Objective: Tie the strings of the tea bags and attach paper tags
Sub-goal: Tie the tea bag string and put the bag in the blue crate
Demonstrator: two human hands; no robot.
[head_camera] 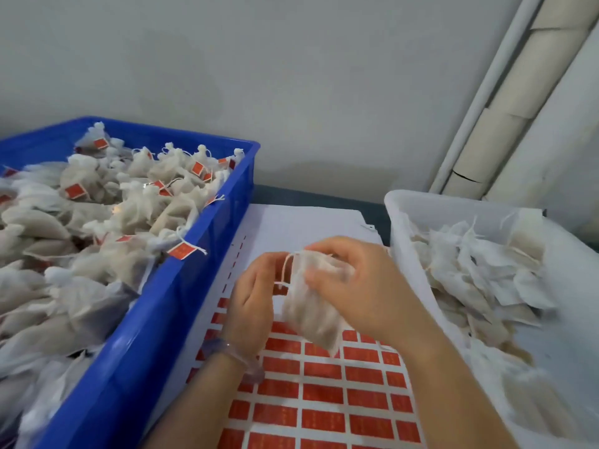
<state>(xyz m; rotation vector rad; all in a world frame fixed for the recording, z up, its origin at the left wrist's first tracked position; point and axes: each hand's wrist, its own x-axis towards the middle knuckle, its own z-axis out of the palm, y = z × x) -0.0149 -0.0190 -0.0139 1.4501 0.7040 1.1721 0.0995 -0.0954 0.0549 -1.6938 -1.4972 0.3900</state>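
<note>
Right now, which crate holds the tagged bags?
The blue crate on the left: its bags carry red tags; those in the white crate show none.

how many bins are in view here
2: a blue bin on the left, heaped with tagged tea bags, and a white bin on the right holding untagged tea bags. Others may lie out of frame.

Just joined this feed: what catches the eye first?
At centre, the left hand pinches the string of a tea bag gripped by the right hand, above a sheet of red tags. A blue crate heaped with tagged bags fills the left; a white bin of untagged bags sits right.
</note>
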